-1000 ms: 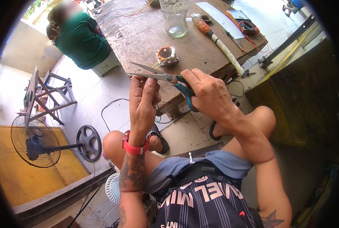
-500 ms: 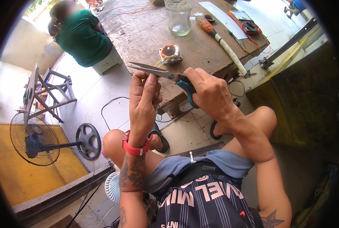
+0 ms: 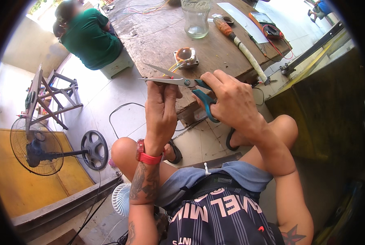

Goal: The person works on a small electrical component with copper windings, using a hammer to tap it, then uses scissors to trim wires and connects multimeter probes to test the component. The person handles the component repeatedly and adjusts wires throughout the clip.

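Observation:
My right hand (image 3: 235, 98) grips a pair of scissors (image 3: 205, 100) by their teal handles. Their blades stand apart, pointing left just past the fingertips of my left hand (image 3: 161, 108). Those fingers are pinched together right beside the lower blade, around thin wires (image 3: 173, 67); their ends are hidden by the fingers. The wires, yellow and pale with a bit of red, lead up to a small motor stator (image 3: 186, 58) with a copper-coloured winding, which sits near the front edge of the wooden table. The wires pass by the parted blades.
On the wooden table (image 3: 150, 36) stand a glass bottle (image 3: 196, 20), a hammer (image 3: 244, 49) with a wrapped handle, a multimeter (image 3: 271, 32) and loose wires. A person in green (image 3: 90, 38) sits at the left. A stand fan (image 3: 37, 147) lies on the left floor.
The scissors' blades have spread from nearly closed to apart. My left hand has shifted slightly right and turned, with its fingers now below the blades.

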Demonstrator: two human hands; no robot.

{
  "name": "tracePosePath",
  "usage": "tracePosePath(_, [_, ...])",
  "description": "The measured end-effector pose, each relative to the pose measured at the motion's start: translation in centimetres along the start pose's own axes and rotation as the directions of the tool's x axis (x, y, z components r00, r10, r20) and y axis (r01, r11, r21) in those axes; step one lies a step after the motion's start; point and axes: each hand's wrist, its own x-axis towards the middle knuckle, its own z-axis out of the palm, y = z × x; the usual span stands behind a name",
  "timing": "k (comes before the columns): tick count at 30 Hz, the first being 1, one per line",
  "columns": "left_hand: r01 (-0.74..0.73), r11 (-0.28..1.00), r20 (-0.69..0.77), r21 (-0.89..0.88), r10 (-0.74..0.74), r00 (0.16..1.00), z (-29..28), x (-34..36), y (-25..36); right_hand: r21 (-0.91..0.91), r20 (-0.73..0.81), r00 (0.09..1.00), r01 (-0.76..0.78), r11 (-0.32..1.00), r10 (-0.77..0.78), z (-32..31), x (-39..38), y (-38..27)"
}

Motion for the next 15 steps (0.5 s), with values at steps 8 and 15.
tracePosePath(8, [-0.02, 0.999, 0.007, 0.031, 0.019, 1.0, 0.0, 0.2, 0.1, 0.006, 0.039, 0.999, 0.007, 1.0, -0.007, 0.5, 0.0, 0.8])
tracePosePath(15, [0.1, 0.971, 0.055, -0.219, -0.09, 0.994, -0.3, 0.4, 0.2, -0.028, -0.078, 0.993, 0.081, 0.996, -0.083, 1.1, -0.2, 1.3])
